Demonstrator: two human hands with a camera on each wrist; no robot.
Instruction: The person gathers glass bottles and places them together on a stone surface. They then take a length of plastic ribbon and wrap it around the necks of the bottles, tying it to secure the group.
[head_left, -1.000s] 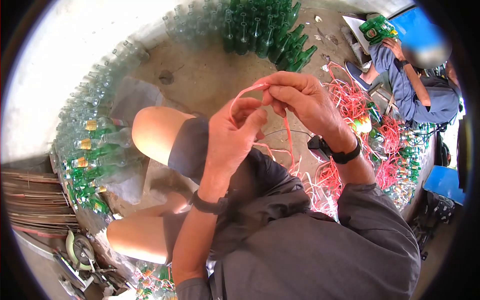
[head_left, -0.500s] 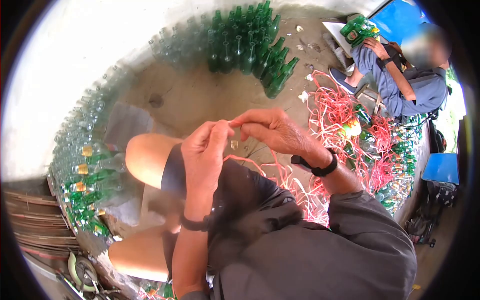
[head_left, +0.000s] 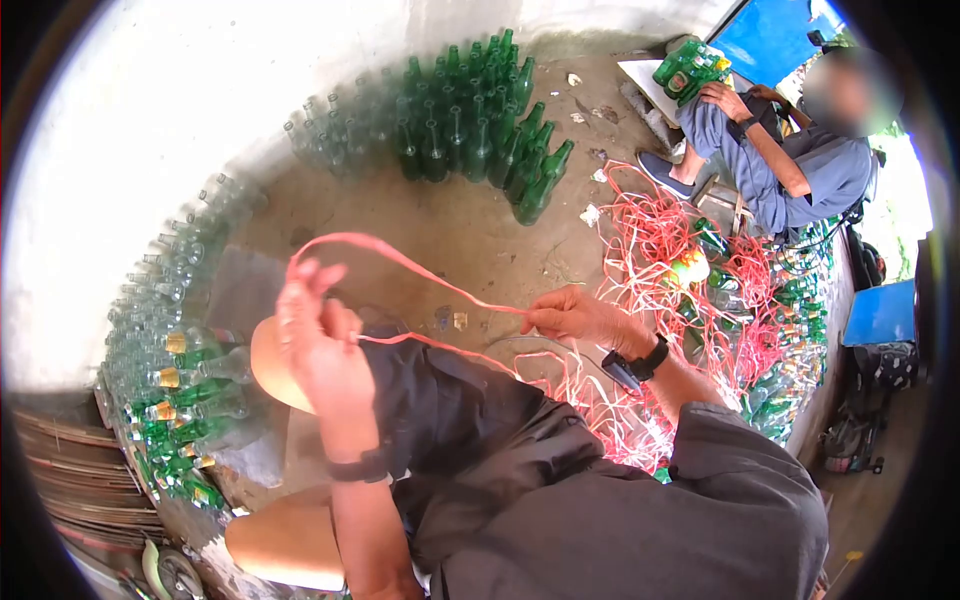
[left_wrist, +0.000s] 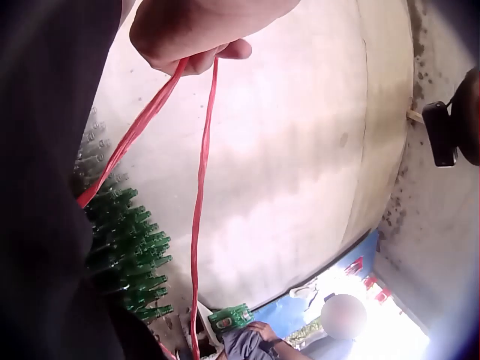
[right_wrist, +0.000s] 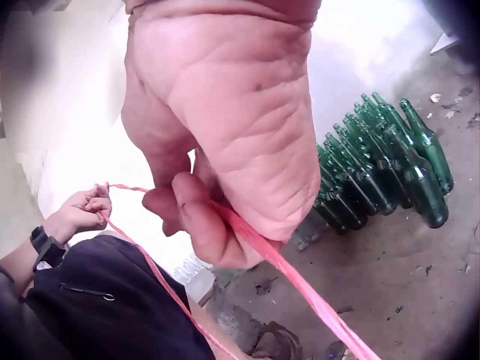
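Note:
A flat strand of pink plastic twine (head_left: 352, 240) loops between the two hands over the person's lap. My left hand (head_left: 328, 350), blurred and raised at the left, holds it; in the left wrist view two lengths of twine (left_wrist: 201, 180) hang from its curled fingers. To the right, my right hand (head_left: 578, 316) pinches the other end of the loop. Close up in the right wrist view, the twine (right_wrist: 296, 281) passes through the curled fingers of the right hand (right_wrist: 225, 127). A second length runs from the left hand down toward a pink tangle (head_left: 650, 215).
Green bottles (head_left: 480, 130) stand upright at the back. Clear bottles (head_left: 185, 245) line the wall at left, with more lying below. Another person (head_left: 770, 150) sits at the right with green bottles (head_left: 690, 72) on the lap.
The hands, close together before, have drawn apart: the left moved left and the right moved lower. The twine now spans between them in a wide loop.

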